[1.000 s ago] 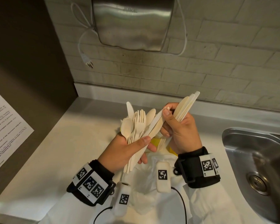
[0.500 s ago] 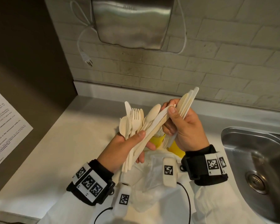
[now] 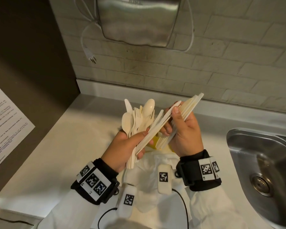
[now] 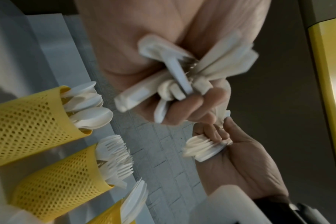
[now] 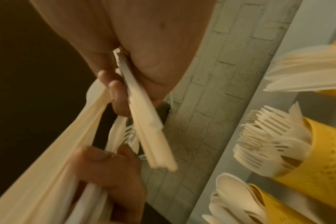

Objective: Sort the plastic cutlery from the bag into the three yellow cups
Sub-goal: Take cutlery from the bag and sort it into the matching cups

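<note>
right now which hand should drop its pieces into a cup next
Right, probably. The right hand already grips a flat stack of knives, one kind only, ready for the knife cup. The left hand holds a mixed bunch that needs sorting first.

The cutlery (image 3: 139,120) is matt cream plastic. The 3 cups (image 4: 34,121), lower left, are yellow perforated plastic. At right, the sink (image 3: 248,146) is brushed metal; the top-centre dispenser (image 3: 139,19) glossy steel. The bag (image 3: 149,177) is thin crinkled white plastic.
</note>
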